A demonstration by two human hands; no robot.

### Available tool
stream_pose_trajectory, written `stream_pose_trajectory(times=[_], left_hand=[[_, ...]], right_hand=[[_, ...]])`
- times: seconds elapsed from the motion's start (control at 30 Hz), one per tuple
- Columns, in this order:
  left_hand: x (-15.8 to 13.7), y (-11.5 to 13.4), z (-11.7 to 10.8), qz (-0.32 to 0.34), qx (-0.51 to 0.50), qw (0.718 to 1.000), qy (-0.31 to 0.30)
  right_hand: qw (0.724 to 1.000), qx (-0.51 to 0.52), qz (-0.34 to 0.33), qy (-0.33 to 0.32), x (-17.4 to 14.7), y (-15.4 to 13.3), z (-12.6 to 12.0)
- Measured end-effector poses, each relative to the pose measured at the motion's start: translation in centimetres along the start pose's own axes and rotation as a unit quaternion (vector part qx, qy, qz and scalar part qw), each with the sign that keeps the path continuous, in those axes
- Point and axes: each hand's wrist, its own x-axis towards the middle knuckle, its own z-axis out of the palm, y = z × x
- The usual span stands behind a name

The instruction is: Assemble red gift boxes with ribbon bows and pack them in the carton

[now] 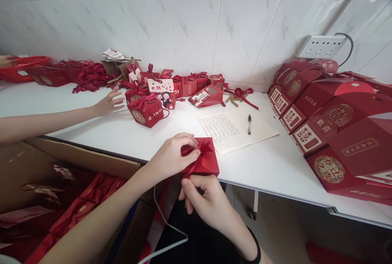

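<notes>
A red gift box (211, 166) sits at the table's front edge, with a red ribbon bow (204, 151) on its top. From the left, my left hand (175, 154) reaches over the box, thumb and fingers closed on the ribbon bow. My right hand (206, 199) is just below the box's near side, its fingers curled and pinching the ribbon's lower end. The curled fingers partly hide that end. Behind the box lies a handwritten sheet of paper (225, 131) with a black pen (249, 124) on it.
Another person's open hand (110, 101) is beside a finished-looking red box (146, 110). Several red boxes (190, 86) and loose ribbons (241, 94) line the wall. Stacked boxes (333, 133) fill the right. A cardboard carton (122, 157) with red boxes stands lower left; a power strip (321, 46) sits behind.
</notes>
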Motion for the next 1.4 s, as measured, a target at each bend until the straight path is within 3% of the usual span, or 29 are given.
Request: stream_pose_trajectory(times=[0.13,0.2,0.3,0.37,0.53,0.7,0.8,1.0,1.1,1.2,1.33,1.4], left_hand=[[0.0,-0.1,-0.1,0.012,0.003,1.000,-0.019],[0.0,-0.2,0.0,0.017,-0.001,1.000,-0.016],[0.1,-0.3,0.2,0.028,-0.009,1.000,-0.007],[0.1,-0.2,0.3,0.027,-0.012,1.000,-0.002],[0.0,-0.1,0.2,-0.014,-0.016,1.000,-0.008],[0.1,0.0,0.1,-0.037,-0.017,0.999,-0.003],[0.3,0.0,0.1,-0.040,-0.014,0.999,0.000],[0.5,0.0,-0.1,-0.028,0.023,0.999,-0.006],[0.5,-0.1,-0.1,-0.012,0.032,0.999,-0.004],[0.5,-0.1,-0.1,-0.010,0.033,0.999,-0.006],[0.6,-0.1,-0.2,-0.006,0.022,1.000,-0.013],[0.6,-0.1,-0.3,-0.005,0.021,1.000,-0.015]], right_hand=[[0.999,-0.035,0.008,0.003,-0.8,-0.5,-1.3],[0.994,-0.062,-0.026,0.090,-1.1,-0.8,-2.4],[0.942,-0.150,-0.107,0.280,-0.6,-1.0,-4.0],[0.912,-0.213,-0.144,0.319,0.2,-0.9,-4.7],[0.904,-0.278,-0.217,0.242,2.0,0.7,-5.2],[0.904,-0.301,-0.244,0.183,1.8,2.2,-6.3],[0.898,-0.330,-0.252,0.144,1.4,2.1,-6.9],[0.860,-0.415,-0.269,0.123,0.8,0.7,-6.9],[0.874,-0.389,-0.264,0.121,0.0,0.1,-7.1],[0.906,-0.329,-0.245,0.108,-1.2,-0.3,-7.6],[0.941,-0.263,-0.205,0.048,-1.8,-1.0,-8.5],[0.949,-0.231,-0.196,0.084,-1.1,-1.5,-8.9]])
